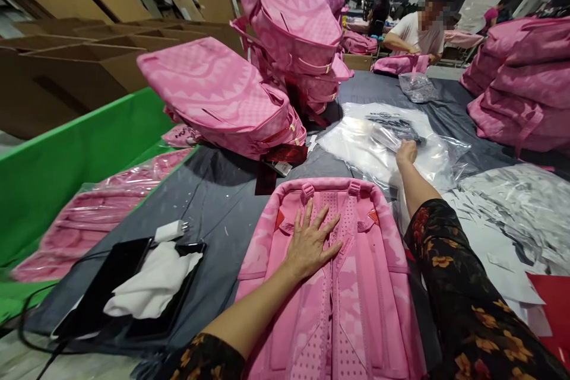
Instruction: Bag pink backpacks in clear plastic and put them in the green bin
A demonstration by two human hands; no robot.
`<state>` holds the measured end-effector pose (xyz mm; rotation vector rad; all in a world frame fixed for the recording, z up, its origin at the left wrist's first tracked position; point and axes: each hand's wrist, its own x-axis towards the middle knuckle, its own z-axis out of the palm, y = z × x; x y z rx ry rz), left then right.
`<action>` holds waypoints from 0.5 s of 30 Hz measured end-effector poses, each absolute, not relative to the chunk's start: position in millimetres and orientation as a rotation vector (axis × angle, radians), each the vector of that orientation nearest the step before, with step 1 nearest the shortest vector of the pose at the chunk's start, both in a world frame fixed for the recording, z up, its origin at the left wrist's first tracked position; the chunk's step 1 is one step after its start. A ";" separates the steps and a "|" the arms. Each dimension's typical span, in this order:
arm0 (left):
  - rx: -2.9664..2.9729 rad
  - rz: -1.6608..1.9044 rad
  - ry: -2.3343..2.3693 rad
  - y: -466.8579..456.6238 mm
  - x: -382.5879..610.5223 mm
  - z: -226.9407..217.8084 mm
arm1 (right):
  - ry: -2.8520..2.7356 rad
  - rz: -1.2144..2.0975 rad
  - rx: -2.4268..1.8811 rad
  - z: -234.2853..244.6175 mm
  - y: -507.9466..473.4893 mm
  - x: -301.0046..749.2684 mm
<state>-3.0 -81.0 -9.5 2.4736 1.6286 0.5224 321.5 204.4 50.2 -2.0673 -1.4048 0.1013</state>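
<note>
Pink backpack point(347, 320), near edge of worktop point(218, 190) | steady with left hand point(312, 243), splayed, empty | peel plastic bag point(383, 135) singly with right hand point(407, 153), closed on it

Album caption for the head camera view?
Left hand flat on a pink backpack, right hand at clear plastic bags.

Left of your spread left hand point(312, 246), you can pass low over the dark grey cloth-covered table point(222, 208) until two flat black-screened devices point(100, 294), partly under a crumpled white cloth point(154, 282), obstruct you. A tall pile of stuffed pink patterned backpacks point(289, 29) blocks you ahead-left. Right of it, your right hand point(407, 153) has room above flat clear plastic bags point(354, 145); a loose heap of whitish slips point(523, 202) crowds your right forearm.
</note>
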 end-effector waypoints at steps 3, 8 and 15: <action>2.475 0.531 1.626 -79.2 -2.3 -11.4 | -1.472 0.077 -2.020 87.8 187.2 295.6; 2.435 0.603 1.576 -73.4 -2.9 -7.4 | -1.822 0.313 -1.552 135.2 115.3 227.7; 1.353 1.182 1.028 -86.8 26.4 29.5 | -1.855 0.695 -1.171 134.3 -37.4 177.9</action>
